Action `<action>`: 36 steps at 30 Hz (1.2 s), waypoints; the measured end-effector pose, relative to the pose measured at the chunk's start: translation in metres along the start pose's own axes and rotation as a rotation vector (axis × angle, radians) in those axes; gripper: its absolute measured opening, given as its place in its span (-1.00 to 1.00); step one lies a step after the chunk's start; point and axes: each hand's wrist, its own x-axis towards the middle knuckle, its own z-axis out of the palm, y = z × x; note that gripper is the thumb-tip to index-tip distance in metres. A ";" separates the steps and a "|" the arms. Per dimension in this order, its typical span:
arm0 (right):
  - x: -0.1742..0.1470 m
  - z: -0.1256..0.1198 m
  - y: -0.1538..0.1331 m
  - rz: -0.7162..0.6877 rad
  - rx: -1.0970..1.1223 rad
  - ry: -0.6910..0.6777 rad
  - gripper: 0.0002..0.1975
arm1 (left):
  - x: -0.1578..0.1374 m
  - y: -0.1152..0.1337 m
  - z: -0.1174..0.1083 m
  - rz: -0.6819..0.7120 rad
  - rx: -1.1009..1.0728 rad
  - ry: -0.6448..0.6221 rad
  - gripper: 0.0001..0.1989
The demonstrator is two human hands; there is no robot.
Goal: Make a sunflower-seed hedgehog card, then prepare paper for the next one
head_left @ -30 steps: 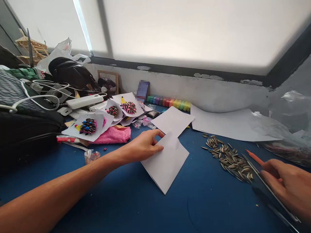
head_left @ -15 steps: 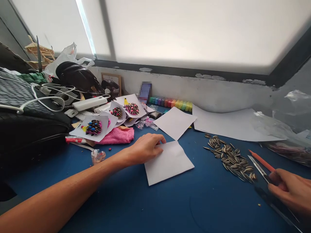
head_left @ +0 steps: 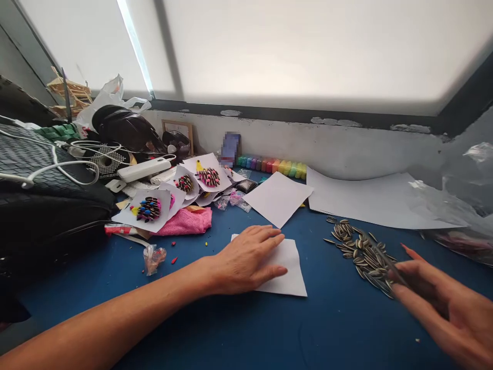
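Note:
My left hand (head_left: 250, 259) lies flat with fingers spread on a small white paper sheet (head_left: 290, 275), covering much of its left side. At the right edge, my right hand (head_left: 450, 308) is closed on a utility knife (head_left: 391, 264); the blade is blurred and points up and left over a pile of striped sunflower seeds (head_left: 348, 237). Partly behind that hand lies an orange pencil-like stick (head_left: 411, 253), with only its tip end showing. Another white sheet (head_left: 278, 198) rests just beyond my left hand.
Several seed-and-clay figures (head_left: 149, 209) sit on papers at the left by a pink cloth (head_left: 188, 221). Large white paper (head_left: 358, 198) and a clear plastic bag (head_left: 442, 200) lie at the right. Colourful clay packs (head_left: 273, 165) line the wall. A black bag (head_left: 50, 205) stands left.
My right hand has lifted the knife off the table and swung it left over the seeds. My left hand has flattened onto the paper, which has turned and shifted slightly towards me.

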 end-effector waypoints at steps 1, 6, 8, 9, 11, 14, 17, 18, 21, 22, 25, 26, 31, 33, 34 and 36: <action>-0.004 0.004 -0.007 0.000 0.044 -0.124 -0.68 | 0.000 0.003 0.001 -0.007 0.003 -0.031 -0.38; -0.016 0.022 -0.015 -0.130 0.030 -0.236 -0.57 | -0.001 0.007 0.007 -0.092 -0.007 -0.138 -0.32; -0.016 0.028 -0.016 -0.225 -0.023 -0.192 -0.59 | -0.001 0.006 0.008 -0.102 -0.011 -0.150 -0.32; -0.015 0.029 -0.017 -0.272 -0.052 -0.155 -0.60 | -0.001 0.006 0.009 -0.101 -0.013 -0.151 -0.32; -0.012 0.031 -0.023 -0.358 -0.093 -0.071 -0.62 | -0.001 0.005 0.010 -0.091 -0.014 -0.149 -0.33; -0.008 0.031 -0.034 -0.446 -0.110 -0.001 -0.63 | -0.002 0.004 0.011 -0.066 -0.013 -0.145 -0.36; -0.007 0.032 -0.039 -0.471 -0.144 0.006 -0.64 | -0.002 0.003 0.012 -0.048 -0.021 -0.124 -0.38; -0.008 0.033 -0.039 -0.474 -0.159 0.005 -0.64 | -0.003 0.002 0.012 -0.046 -0.025 -0.117 -0.39; -0.009 0.035 -0.037 -0.480 -0.190 -0.002 -0.66 | -0.003 0.002 0.012 -0.044 -0.036 -0.112 -0.41; -0.009 0.036 -0.036 -0.482 -0.197 -0.009 -0.68 | -0.003 0.002 0.012 -0.044 -0.038 -0.114 -0.41; -0.009 0.036 -0.037 -0.485 -0.218 -0.025 -0.73 | -0.002 0.003 0.011 -0.046 -0.042 -0.121 -0.40; -0.008 0.036 -0.039 -0.485 -0.223 -0.016 -0.72 | -0.002 0.003 0.011 -0.048 -0.040 -0.125 -0.40; -0.007 0.033 -0.047 -0.487 -0.220 0.021 -0.65 | -0.002 0.005 0.010 -0.035 -0.022 -0.135 -0.40; -0.007 0.033 -0.046 -0.477 -0.212 0.014 -0.65 | -0.003 0.005 0.010 -0.026 -0.029 -0.127 -0.41; -0.008 0.033 -0.044 -0.466 -0.210 0.008 -0.66 | -0.003 0.005 0.010 -0.022 -0.033 -0.125 -0.41; -0.008 0.034 -0.041 -0.446 -0.206 -0.014 -0.70 | -0.003 0.004 0.011 -0.014 -0.032 -0.125 -0.42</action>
